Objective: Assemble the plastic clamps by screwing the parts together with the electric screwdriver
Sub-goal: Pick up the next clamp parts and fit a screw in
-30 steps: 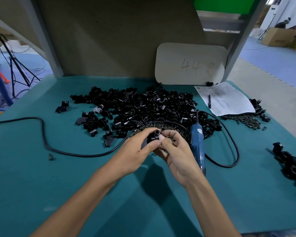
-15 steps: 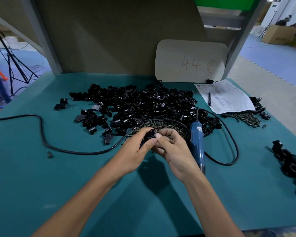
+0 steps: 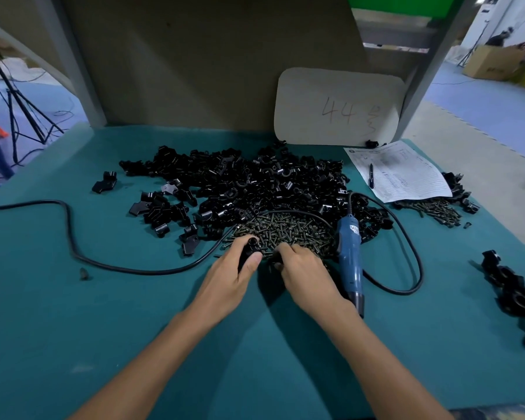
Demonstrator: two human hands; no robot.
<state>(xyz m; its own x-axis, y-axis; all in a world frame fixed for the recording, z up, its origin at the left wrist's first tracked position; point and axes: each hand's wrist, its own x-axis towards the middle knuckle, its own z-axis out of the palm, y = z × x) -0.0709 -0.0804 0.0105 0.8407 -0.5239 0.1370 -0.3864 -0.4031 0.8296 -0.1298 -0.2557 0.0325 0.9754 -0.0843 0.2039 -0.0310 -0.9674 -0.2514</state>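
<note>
My left hand (image 3: 235, 268) grips a black plastic clamp (image 3: 250, 247) at the near edge of a heap of dark screws (image 3: 288, 230). My right hand (image 3: 300, 269) lies just right of it, fingers curled down into the screws; what they pinch is hidden. A blue electric screwdriver (image 3: 350, 256) lies on the green table to the right of my right hand, tip toward me. Behind the screws spreads a large pile of loose black clamp parts (image 3: 255, 180).
The screwdriver's black cable (image 3: 73, 237) loops across the left and round the right of the table (image 3: 103, 313). Assembled clamps (image 3: 515, 289) sit at the right edge. A paper sheet with a pen (image 3: 400, 174), more screws (image 3: 437, 209) and a numbered board (image 3: 337, 107) stand behind.
Both hands have parted and moved forward and down to the screw heap. The left hand keeps the clamp; the right hand has let go of it and reaches into the screws.
</note>
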